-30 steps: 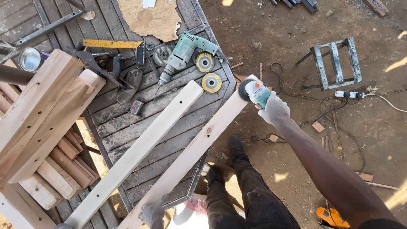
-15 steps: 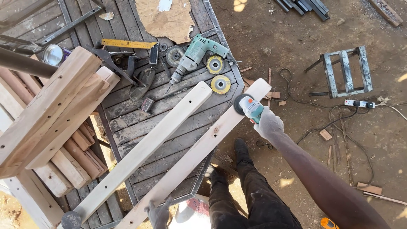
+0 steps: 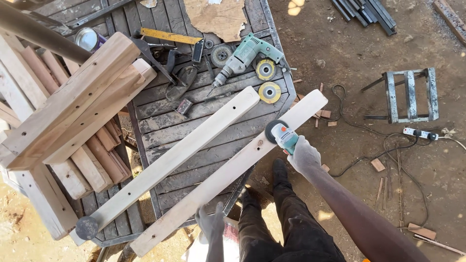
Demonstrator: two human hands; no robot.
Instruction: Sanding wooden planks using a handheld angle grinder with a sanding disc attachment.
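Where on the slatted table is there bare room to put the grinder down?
Bare slats lie between the two planks, and just above the upper plank's middle. The far end is crowded: drill, discs, ruler.
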